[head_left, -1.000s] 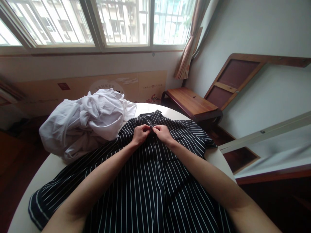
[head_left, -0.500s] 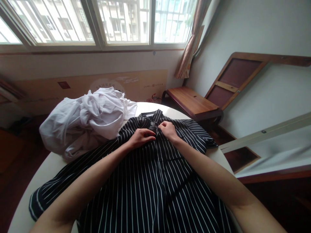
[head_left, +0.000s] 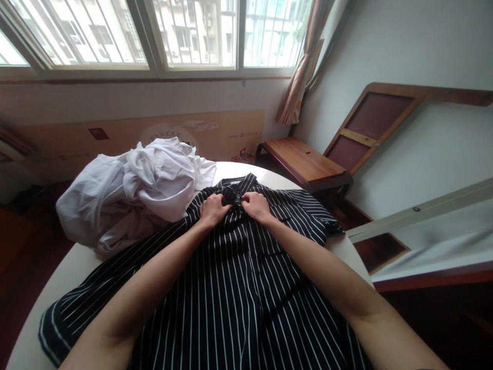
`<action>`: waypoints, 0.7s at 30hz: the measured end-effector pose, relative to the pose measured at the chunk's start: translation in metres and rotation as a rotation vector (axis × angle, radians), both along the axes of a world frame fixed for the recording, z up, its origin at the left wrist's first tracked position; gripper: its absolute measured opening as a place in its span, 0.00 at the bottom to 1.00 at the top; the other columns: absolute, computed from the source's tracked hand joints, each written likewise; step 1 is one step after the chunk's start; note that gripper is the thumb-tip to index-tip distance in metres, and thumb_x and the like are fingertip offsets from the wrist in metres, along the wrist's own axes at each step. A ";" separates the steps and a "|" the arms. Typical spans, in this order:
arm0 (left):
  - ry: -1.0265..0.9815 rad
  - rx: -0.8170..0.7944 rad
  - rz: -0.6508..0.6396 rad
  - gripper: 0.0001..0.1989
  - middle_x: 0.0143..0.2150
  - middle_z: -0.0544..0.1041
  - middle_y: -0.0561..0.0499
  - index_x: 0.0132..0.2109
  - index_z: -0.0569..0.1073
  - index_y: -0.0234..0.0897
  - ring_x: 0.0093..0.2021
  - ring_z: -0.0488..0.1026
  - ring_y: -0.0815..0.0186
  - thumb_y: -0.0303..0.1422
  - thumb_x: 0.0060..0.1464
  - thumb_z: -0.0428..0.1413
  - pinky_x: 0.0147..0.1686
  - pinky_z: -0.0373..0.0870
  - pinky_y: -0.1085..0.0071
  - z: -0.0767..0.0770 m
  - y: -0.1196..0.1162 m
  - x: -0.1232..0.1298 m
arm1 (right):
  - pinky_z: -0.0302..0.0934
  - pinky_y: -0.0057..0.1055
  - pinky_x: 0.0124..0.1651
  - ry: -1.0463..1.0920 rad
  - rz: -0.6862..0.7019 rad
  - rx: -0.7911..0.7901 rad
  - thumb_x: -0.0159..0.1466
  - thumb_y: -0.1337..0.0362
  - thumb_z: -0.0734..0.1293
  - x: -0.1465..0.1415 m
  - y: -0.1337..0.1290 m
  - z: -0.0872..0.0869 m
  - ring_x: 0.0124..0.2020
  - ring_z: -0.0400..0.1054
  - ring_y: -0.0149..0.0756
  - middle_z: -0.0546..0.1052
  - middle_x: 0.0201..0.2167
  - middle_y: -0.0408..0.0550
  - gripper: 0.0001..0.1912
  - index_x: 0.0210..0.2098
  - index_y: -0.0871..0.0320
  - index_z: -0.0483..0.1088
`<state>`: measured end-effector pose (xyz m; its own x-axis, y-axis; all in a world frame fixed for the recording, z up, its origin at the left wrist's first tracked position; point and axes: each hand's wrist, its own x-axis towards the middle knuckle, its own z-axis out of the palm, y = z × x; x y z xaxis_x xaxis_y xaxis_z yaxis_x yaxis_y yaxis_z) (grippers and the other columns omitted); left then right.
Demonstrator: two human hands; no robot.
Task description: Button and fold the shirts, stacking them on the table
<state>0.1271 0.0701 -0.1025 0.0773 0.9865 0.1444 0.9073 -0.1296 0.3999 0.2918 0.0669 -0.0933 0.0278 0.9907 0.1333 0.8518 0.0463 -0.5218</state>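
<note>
A black garment with white stripes [head_left: 215,288] lies spread over a round white table [head_left: 65,272], its collar at the far side. My left hand [head_left: 214,209] is closed on the garment's front, just below the collar. Beside it, my right hand [head_left: 256,206] pinches the other side of the front opening. Dark, shiny fabric shows between the two hands. The fingertips are partly hidden by the cloth.
A heap of white cloth [head_left: 134,190] rests on the table's left side, touching the striped garment. Beyond the table stand a wooden bench [head_left: 304,156] and a curtain [head_left: 295,97]. A long printed board [head_left: 127,133] leans below the window.
My left hand has moved up and left and has closed on the garment. My right hand has shifted slightly left. The cloth around the front opening is more bunched.
</note>
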 end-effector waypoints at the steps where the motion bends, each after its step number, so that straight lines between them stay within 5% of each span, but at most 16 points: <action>1: 0.007 0.011 -0.007 0.16 0.42 0.77 0.44 0.40 0.77 0.38 0.40 0.74 0.56 0.44 0.49 0.58 0.37 0.67 0.67 -0.001 0.000 -0.001 | 0.61 0.34 0.45 0.012 -0.011 -0.001 0.59 0.63 0.65 0.002 0.002 0.001 0.42 0.72 0.42 0.79 0.37 0.48 0.09 0.36 0.54 0.77; 7: 0.030 0.004 -0.149 0.09 0.41 0.75 0.48 0.38 0.78 0.41 0.40 0.73 0.61 0.38 0.53 0.56 0.37 0.66 0.69 0.000 -0.002 -0.006 | 0.61 0.29 0.41 0.194 -0.105 0.070 0.59 0.59 0.67 0.015 0.006 0.019 0.36 0.72 0.36 0.79 0.32 0.47 0.09 0.33 0.57 0.76; 12: 0.023 0.070 -0.176 0.09 0.39 0.75 0.46 0.39 0.75 0.38 0.40 0.72 0.60 0.35 0.56 0.53 0.37 0.65 0.69 0.003 -0.001 0.003 | 0.62 0.30 0.42 0.089 0.035 0.052 0.58 0.57 0.67 -0.004 -0.002 0.023 0.35 0.72 0.36 0.79 0.31 0.47 0.10 0.29 0.56 0.76; 16: -0.225 0.016 -0.092 0.10 0.32 0.76 0.48 0.34 0.75 0.36 0.34 0.72 0.63 0.37 0.55 0.54 0.35 0.64 0.70 0.002 0.011 0.003 | 0.62 0.31 0.43 -0.003 0.057 -0.039 0.57 0.62 0.68 -0.014 -0.003 0.010 0.39 0.72 0.38 0.79 0.35 0.48 0.06 0.31 0.56 0.76; 21: -0.569 -0.080 -0.087 0.15 0.24 0.73 0.52 0.28 0.74 0.34 0.26 0.68 0.68 0.41 0.53 0.53 0.28 0.62 0.73 0.000 0.022 -0.004 | 0.64 0.30 0.45 0.219 0.103 -0.122 0.53 0.68 0.70 -0.006 0.004 -0.001 0.38 0.73 0.36 0.79 0.32 0.46 0.05 0.31 0.58 0.76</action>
